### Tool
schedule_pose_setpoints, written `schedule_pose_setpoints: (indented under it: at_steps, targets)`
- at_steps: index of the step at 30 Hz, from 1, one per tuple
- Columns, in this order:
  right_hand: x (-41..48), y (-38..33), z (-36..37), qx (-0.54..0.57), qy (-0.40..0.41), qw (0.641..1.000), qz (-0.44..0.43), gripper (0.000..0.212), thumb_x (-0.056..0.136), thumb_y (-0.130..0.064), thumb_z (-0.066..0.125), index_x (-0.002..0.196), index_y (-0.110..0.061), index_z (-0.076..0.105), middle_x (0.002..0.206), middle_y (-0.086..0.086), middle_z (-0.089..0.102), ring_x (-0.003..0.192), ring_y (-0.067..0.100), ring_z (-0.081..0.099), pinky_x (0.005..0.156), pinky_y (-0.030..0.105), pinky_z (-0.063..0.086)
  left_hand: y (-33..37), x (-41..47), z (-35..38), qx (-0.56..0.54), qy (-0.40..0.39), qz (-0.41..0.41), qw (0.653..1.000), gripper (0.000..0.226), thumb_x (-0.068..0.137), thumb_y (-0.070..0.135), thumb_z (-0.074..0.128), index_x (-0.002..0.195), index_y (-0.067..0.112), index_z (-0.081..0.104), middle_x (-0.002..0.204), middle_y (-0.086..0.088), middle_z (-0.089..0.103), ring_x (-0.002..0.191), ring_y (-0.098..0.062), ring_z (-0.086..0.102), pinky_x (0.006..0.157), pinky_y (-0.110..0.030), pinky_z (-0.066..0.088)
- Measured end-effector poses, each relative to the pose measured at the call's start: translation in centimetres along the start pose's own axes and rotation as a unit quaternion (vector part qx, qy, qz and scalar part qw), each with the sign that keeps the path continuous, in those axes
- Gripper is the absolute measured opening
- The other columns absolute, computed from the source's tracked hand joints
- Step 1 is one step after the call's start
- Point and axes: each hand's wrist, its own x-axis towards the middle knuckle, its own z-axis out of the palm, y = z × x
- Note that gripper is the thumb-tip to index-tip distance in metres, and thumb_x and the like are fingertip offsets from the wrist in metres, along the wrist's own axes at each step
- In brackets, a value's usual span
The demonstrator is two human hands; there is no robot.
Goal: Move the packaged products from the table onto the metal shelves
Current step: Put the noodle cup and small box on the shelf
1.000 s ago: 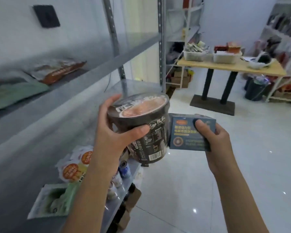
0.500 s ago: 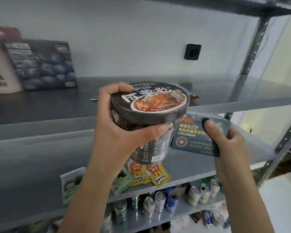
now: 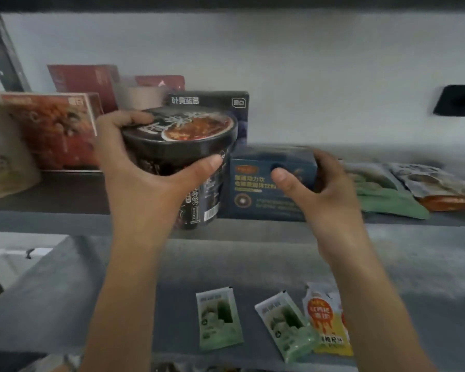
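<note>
Hazards at this stage arise from two products being set down together. The left grip (image 3: pixel 145 189) wraps the noodle cup (image 3: pixel 183 146), with the thumb across the near wall and the fingers round the far side under the rim. The right grip (image 3: pixel 322 194) clamps the blue carton (image 3: pixel 263 194), with the thumb on the front face and the fingers round the right end. Both products are at the shelf lip (image 3: pixel 65 221): the cup base overlaps the lip, and the carton stands just behind it. Whether either base bears on the shelf cannot be told.

Risk 1: release with the cup base partly over the lip. The cup is tall and tapers to a narrow base, so it is likely to tip forward and drop onto the sachets (image 3: pixel 220 318) below the lip.

Risk 2: pushing the cup further behind the lip. The blueberry carton (image 3: pixel 212 103) stands upright well behind the lip and may be knocked over.

Risk 3: sliding the blue carton along the lip. The green pouch (image 3: pixel 387 194) lies close and may be shoved or ridden over.
</note>
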Motion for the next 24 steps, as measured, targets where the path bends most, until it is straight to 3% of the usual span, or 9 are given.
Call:
schedule_pose_setpoints:
  at_steps: [5,10,12,14,17,20,24]
  targets:
    - [2.9,1.7,5.7,-0.003,-0.047,0.999,0.005,0.038,0.073,-0.032,0.071,0.109,-0.029,0.058,0.091,-0.019,0.069,0.084,-0.006,0.065,0.064,0.011,0.051,-4.3,3.9,-2.8,0.109,0.035,-0.011,0.993,0.075,0.046,0.049,0.086,0.106,0.037,0.044,0.128,-0.003,0.046,0.121,-0.023,0.046,0.096,-0.039,0.048]
    - [4.1,2.5,7.1,-0.028,-0.044,0.998,0.018,0.033,0.072,-0.035,0.068,0.103,-0.038,0.056,0.084,-0.031,0.068,0.081,-0.011,0.063,0.060,0.006,0.048,-6.0,5.0,-3.4,0.137,0.003,-0.005,0.990,0.074,0.052,0.051,0.081,0.110,0.034,0.039,0.129,-0.002,0.040,0.123,-0.021,0.041,0.089,-0.007,0.039]
    - [4.0,2.7,7.1,-0.048,-0.031,0.998,0.023,0.050,0.066,-0.043,0.065,0.114,-0.042,0.055,0.097,-0.030,0.066,0.090,-0.010,0.060,0.065,-0.001,0.044,-6.3,5.3,-4.3,0.135,-0.058,-0.003,0.989,0.077,0.052,0.055,0.079,0.116,0.038,0.038,0.132,0.003,0.041,0.125,-0.018,0.042,0.093,-0.013,0.041]
    - [3.8,3.0,6.6,-0.087,0.005,0.996,0.005,0.072,0.063,-0.043,0.065,0.132,-0.043,0.046,0.125,-0.025,0.053,0.106,-0.011,0.050,0.071,-0.007,0.037,-6.5,5.7,-5.8,0.068,-0.147,-0.026,0.986,0.084,0.053,0.043,0.083,0.124,0.039,0.040,0.132,0.012,0.048,0.123,-0.010,0.049,0.094,-0.023,0.049]
    - [3.5,2.9,6.4,-0.131,-0.019,0.990,-0.049,0.065,0.063,-0.034,0.071,0.122,-0.049,0.049,0.134,-0.017,0.044,0.116,-0.017,0.043,0.082,-0.001,0.040,-6.9,6.0,-8.1,-0.044,-0.243,-0.054,0.968,0.101,0.052,0.008,0.084,0.138,0.035,0.038,0.132,0.015,0.054,0.118,-0.006,0.056,0.092,-0.025,0.051]
    - [3.5,2.9,6.2,-0.166,-0.071,0.981,-0.074,0.057,0.069,-0.016,0.076,0.109,-0.049,0.054,0.128,-0.013,0.046,0.115,-0.012,0.046,0.086,0.003,0.042,-7.4,6.0,-8.4,-0.016,-0.231,-0.039,0.972,0.099,0.054,-0.003,0.078,0.134,0.041,0.040,0.135,0.010,0.052,0.120,-0.006,0.055,0.092,-0.023,0.051]
    - [3.6,3.0,6.6,-0.167,-0.046,0.982,-0.081,0.056,0.068,-0.012,0.078,0.108,-0.042,0.055,0.125,-0.010,0.050,0.113,-0.011,0.048,0.089,0.003,0.042,-7.3,5.4,-7.0,0.125,-0.154,0.010,0.980,0.103,0.048,0.014,0.094,0.134,0.036,0.040,0.134,0.016,0.044,0.119,-0.005,0.053,0.092,-0.028,0.052]
